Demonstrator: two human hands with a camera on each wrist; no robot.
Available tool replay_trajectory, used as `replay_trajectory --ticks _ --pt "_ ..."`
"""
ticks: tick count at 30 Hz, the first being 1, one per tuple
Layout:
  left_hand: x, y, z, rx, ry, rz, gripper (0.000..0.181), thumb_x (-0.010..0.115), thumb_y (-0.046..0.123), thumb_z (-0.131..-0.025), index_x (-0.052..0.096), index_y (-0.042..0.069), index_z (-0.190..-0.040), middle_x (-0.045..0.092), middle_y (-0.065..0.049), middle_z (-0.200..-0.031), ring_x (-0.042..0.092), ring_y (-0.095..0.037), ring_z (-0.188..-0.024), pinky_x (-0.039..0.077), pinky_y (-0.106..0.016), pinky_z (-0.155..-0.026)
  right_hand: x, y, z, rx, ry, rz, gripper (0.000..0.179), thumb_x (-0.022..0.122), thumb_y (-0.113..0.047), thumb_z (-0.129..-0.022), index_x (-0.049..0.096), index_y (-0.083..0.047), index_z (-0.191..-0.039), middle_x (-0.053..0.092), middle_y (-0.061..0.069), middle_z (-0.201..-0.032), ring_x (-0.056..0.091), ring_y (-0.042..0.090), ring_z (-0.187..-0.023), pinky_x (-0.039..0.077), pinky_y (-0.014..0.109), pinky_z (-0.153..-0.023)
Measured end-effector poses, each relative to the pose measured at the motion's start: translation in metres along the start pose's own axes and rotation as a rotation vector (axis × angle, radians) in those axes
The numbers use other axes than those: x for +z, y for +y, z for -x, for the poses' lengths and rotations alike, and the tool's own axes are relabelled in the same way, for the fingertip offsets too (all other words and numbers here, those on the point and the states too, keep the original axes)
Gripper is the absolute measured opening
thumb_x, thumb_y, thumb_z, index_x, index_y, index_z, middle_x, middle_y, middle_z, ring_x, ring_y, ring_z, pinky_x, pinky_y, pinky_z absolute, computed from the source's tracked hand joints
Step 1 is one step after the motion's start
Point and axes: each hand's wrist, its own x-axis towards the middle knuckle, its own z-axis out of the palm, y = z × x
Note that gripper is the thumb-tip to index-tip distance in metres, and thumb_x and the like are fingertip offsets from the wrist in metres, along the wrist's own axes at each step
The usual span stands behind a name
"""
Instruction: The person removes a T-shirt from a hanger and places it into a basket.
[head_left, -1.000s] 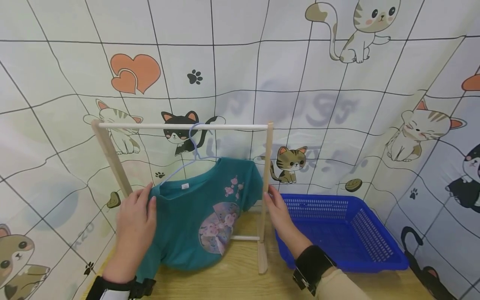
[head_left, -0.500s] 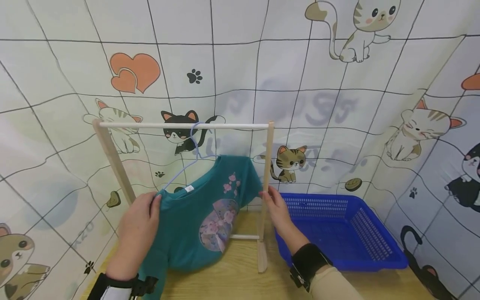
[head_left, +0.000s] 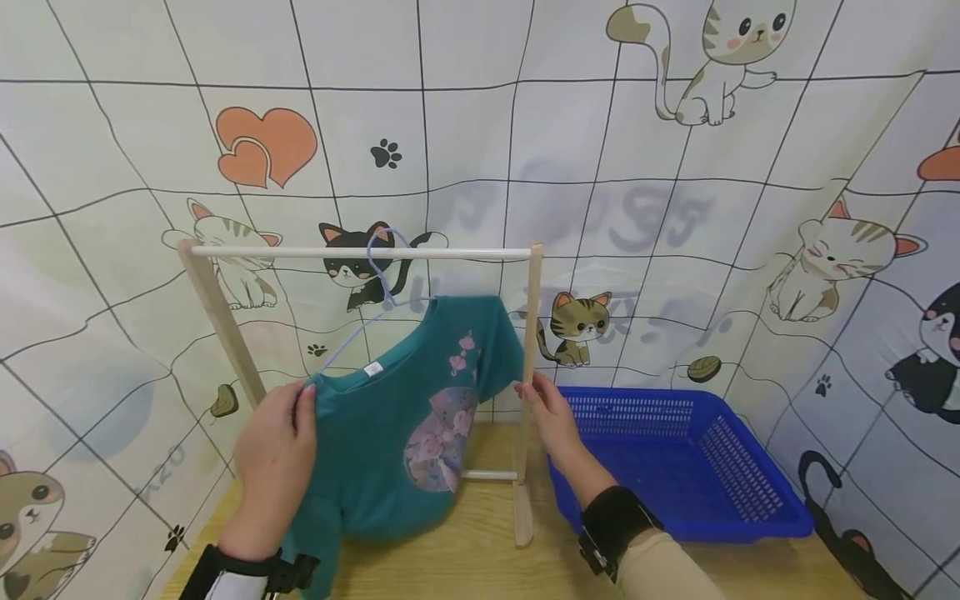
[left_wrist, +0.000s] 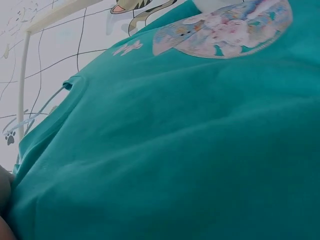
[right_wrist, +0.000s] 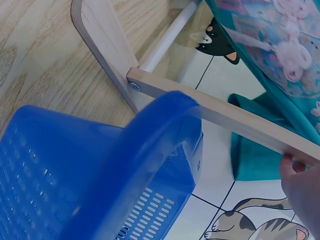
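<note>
The left hand [head_left: 274,454] pinches the teal shirt [head_left: 375,450], the right hand [head_left: 556,418] grips the rack post [head_left: 532,325]; lifting the shirt could unhook the hanger [head_left: 387,297] between them.

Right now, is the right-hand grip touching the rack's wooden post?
Touching: the right wrist view shows the right-hand grip meeting the wooden post with no gap.

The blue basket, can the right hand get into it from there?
Probably yes. The right hand holds a wooden post close beside the blue basket, and nothing seems to block its open top. It would likely have to let go first.
</note>
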Motion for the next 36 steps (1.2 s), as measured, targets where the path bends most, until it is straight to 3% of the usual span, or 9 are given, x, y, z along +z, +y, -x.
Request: replay_trajectory --ticks 9,15,22,27,31,36 --pt "-0.004 -0.001 0.003 -0.027 0.076 0.051 0.024 0.054 0.021 -0.097 0.065 0.0 -0.104 0.066 -0.016 -0.091 0.063 -0.032 -0.082 0.046 -0.046 -0.063 0.0 0.0 -0.002 -0.017 0.004 0.024 0.044 0.043 -0.035 -0.101 0.046 -0.007 -0.135 0.06 0.017 -0.122 0.052 0.031 -0.121 0.038 0.053 -0.102" --pt "-0.004 -0.009 0.011 -0.014 0.069 0.045 0.021 0.055 0.017 -0.096 0.066 0.0 -0.102 0.06 -0.012 -0.077 0.052 -0.023 -0.066 0.036 -0.034 -0.054 -0.001 0.001 -0.002 -0.012 -0.005 0.018 0.045 0.042 -0.035 -0.101 0.046 -0.004 -0.134 0.059 0.019 -0.124 0.051 0.031 -0.123 0.036 0.053 -0.104" --pt "-0.005 -0.011 0.016 -0.016 0.045 0.026 0.02 0.056 0.018 -0.095 0.066 0.002 -0.099 0.057 -0.009 -0.073 0.048 -0.019 -0.062 0.034 -0.029 -0.052 -0.001 0.003 -0.003 -0.001 -0.001 0.012 0.045 0.043 -0.034 -0.101 0.045 -0.006 -0.136 0.059 0.019 -0.125 0.051 0.032 -0.123 0.037 0.052 -0.104" --pt "-0.005 -0.013 0.019 0.01 0.032 0.023 0.017 0.058 0.017 -0.094 0.068 0.003 -0.097 0.059 -0.009 -0.073 0.053 -0.021 -0.063 0.038 -0.034 -0.053 -0.001 0.004 -0.004 0.004 -0.004 0.01 0.045 0.042 -0.036 -0.101 0.046 -0.006 -0.135 0.059 0.019 -0.126 0.051 0.031 -0.123 0.037 0.053 -0.104" --pt "-0.005 -0.017 0.023 0.02 -0.007 0.015 0.016 0.06 0.017 -0.093 0.068 0.005 -0.098 0.066 -0.011 -0.083 0.063 -0.028 -0.076 0.047 -0.044 -0.061 -0.001 0.004 -0.003 -0.007 -0.006 0.023 0.045 0.041 -0.035 -0.101 0.046 -0.006 -0.135 0.059 0.017 -0.126 0.05 0.032 -0.125 0.036 0.053 -0.105" --pt "-0.004 -0.021 0.03 0.014 -0.054 -0.004 0.016 0.059 0.018 -0.093 0.068 0.007 -0.099 0.068 -0.01 -0.089 0.065 -0.03 -0.084 0.048 -0.048 -0.066 -0.001 0.001 -0.001 -0.003 -0.017 0.037 0.046 0.04 -0.034 -0.102 0.043 -0.005 -0.138 0.058 0.017 -0.128 0.046 0.033 -0.129 0.033 0.054 -0.107"
